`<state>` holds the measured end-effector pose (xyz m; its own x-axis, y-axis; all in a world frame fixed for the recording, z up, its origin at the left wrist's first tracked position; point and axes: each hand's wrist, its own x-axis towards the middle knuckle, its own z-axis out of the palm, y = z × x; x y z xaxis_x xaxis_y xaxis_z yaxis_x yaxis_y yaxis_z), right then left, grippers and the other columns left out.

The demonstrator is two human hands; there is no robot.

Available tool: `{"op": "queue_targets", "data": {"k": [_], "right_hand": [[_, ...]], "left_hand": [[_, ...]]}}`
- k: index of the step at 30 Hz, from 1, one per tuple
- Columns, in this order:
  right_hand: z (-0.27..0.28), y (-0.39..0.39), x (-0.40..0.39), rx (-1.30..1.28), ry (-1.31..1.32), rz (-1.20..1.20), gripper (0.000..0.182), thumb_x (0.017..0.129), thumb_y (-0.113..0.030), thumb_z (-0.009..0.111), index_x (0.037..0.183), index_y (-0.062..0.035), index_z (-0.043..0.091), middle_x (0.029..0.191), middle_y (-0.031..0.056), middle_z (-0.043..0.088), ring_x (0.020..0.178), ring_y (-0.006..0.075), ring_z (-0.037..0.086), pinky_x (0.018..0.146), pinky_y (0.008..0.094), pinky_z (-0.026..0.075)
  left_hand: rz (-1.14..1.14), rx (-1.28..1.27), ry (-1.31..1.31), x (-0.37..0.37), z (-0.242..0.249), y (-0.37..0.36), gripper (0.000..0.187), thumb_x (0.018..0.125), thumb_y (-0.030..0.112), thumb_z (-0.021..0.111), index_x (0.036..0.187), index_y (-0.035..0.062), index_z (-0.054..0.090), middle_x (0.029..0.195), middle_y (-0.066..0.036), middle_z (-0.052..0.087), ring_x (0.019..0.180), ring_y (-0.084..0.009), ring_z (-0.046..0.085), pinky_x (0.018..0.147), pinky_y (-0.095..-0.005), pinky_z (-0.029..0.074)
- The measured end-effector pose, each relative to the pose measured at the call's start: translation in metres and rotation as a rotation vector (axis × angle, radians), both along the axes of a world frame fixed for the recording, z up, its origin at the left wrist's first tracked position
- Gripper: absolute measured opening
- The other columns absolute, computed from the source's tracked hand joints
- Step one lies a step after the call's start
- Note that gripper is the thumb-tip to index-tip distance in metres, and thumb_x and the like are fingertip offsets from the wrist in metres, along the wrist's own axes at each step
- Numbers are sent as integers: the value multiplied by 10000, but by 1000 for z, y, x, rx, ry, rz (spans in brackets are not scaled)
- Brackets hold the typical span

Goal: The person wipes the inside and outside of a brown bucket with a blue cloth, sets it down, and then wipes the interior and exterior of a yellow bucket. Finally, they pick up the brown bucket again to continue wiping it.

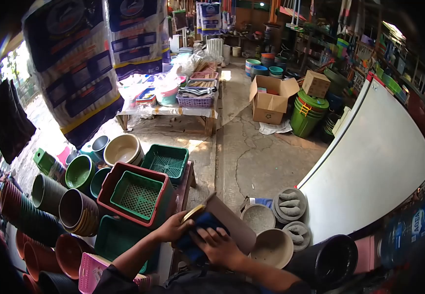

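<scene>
In front of my body, my left hand [172, 228] is closed at the edge of a small item with a yellow rim [194, 213]; its kind I cannot make out. A bunched dark blue cloth [203, 223] lies against it. My right hand [220, 247] has its fingers bent over the cloth and presses on it. Just beyond both hands, a grey-brown flat-sided piece, like a long planter [234, 226], stands tilted. Its lower part is hidden behind my right hand and forearm.
Left are stacked pots [78, 210], a red basket [106, 193] and a green basket [171, 161]. Right are stone-coloured pots [271, 247], a black pot [337, 257] and a large white panel [369, 161]. Ahead stand a goods table [168, 111] and an open carton [269, 105]. Printed packs [75, 63] hang upper left.
</scene>
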<state>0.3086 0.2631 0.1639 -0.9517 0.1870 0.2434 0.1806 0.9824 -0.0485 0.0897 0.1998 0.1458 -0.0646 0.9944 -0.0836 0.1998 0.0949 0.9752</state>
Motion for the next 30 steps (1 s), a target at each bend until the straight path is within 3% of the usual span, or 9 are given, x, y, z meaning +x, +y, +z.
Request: {"op": "queue_targets", "data": {"k": [1,5,9,13,18,20,25,28,30], "right_hand": [[-4,9,-2,126,209,28,671,782,-382,577,1395,-135,463,1390,53,466,1245,174,444,986,401,337],[21,43,-4,-127,46,136,706,817,-391,530,1471,-205,342,1523,80,324,1409,181,299,1101,455,246],[45,82,-10,-231,28,198,722,827,-370,544,1487,-195,307,1535,114,285,1418,319,263,1129,516,220],[64,120,-11,-825,212,288,560,899,-303,533,1429,-167,413,1492,214,318,1402,406,241,1133,509,216],[86,132,6,-474,118,-77,605,874,-279,550,1445,-168,381,1560,187,162,1455,336,115,1160,480,132],[110,117,1,-472,-18,261,797,761,-213,570,1498,-225,267,1592,115,73,1469,306,42,1166,500,108],[138,101,-13,-217,-104,388,907,685,-203,567,1516,-248,208,1597,76,83,1470,300,29,1167,525,105],[101,144,-24,-580,71,404,715,807,-237,572,1475,-158,331,1573,127,162,1458,302,115,1159,495,165],[62,172,-9,-1533,-17,149,611,912,-310,560,1442,-77,365,1492,149,321,1370,279,325,1114,460,293]], "left_hand": [[-9,0,4,1,1,2,455,985,321,520,1284,-18,473,1011,-11,586,923,-64,533,801,-231,472],[-88,-79,-224,-5,8,3,532,950,349,576,1299,-35,461,1118,-45,596,1021,-97,543,885,-254,465],[-110,-22,-297,-15,30,0,572,911,308,652,1295,-66,453,1125,-76,606,1010,-112,560,880,-286,482],[-51,-1,-386,-26,49,-5,543,903,257,667,1291,-61,457,1134,-75,607,1007,-108,574,858,-263,495],[85,54,-418,-34,72,-11,459,912,199,647,1260,-55,485,1111,-60,616,980,-106,585,865,-272,494],[97,72,-414,-32,82,-12,450,914,200,645,1250,-54,489,1104,-58,618,978,-106,584,869,-274,491],[19,76,-384,-25,89,-7,491,914,205,645,1291,-50,464,1140,-74,611,1026,-121,573,897,-283,481],[100,150,-403,-21,84,-4,481,915,207,642,1286,-46,469,1135,-71,610,1032,-127,574,904,-279,476],[160,205,-457,-21,79,-9,457,923,212,628,1272,-41,478,1132,-76,611,1030,-139,582,906,-290,480]]}}
